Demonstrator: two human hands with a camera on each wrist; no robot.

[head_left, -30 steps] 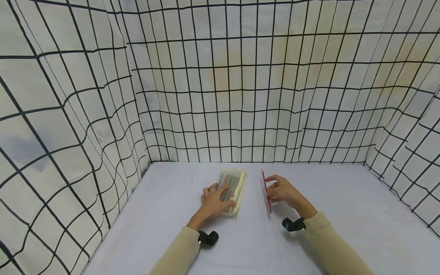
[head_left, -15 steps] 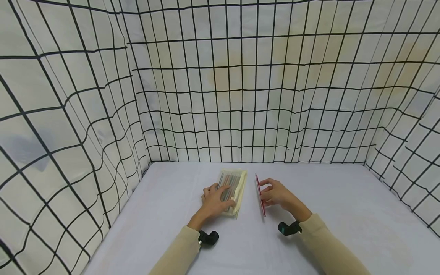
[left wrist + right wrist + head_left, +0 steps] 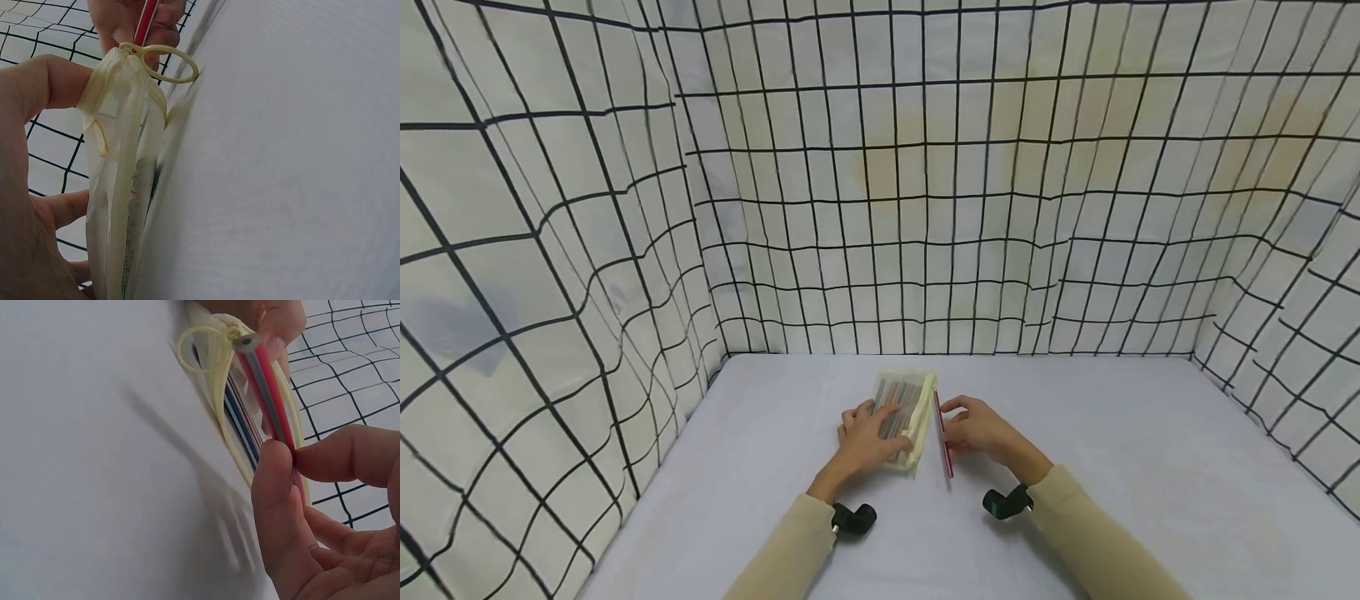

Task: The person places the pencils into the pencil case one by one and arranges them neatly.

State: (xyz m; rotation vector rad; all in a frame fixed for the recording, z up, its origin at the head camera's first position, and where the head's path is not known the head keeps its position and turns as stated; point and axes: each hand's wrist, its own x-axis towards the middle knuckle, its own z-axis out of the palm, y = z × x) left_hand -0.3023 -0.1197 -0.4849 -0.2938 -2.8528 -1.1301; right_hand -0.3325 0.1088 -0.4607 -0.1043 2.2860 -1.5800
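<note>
A pale yellow mesh pencil case (image 3: 922,406) with several pencils inside lies on the table, its zipped side facing right and parted. My left hand (image 3: 868,435) grips it from the left, fingers spread over the top and thumb at the near rim by the yellow ring pull (image 3: 175,64). Between right thumb and fingers I pinch a red pencil with grey stripes (image 3: 270,394), its flat end towards me. The right hand (image 3: 977,432) holds it right alongside the case's opening, where dark pencils (image 3: 240,422) show. In the left wrist view, the case partly hides the red pencil.
A white cloth covers the table (image 3: 760,500). Black netting (image 3: 925,250) over white sheeting rises at the back and both sides. Each wrist wears a small black camera, the left one (image 3: 854,520) and the right one (image 3: 1006,502).
My right hand has moved left with the red pencil, from a gap beside the case to right against its open side. The left hand and the pencil case have stayed in place.
</note>
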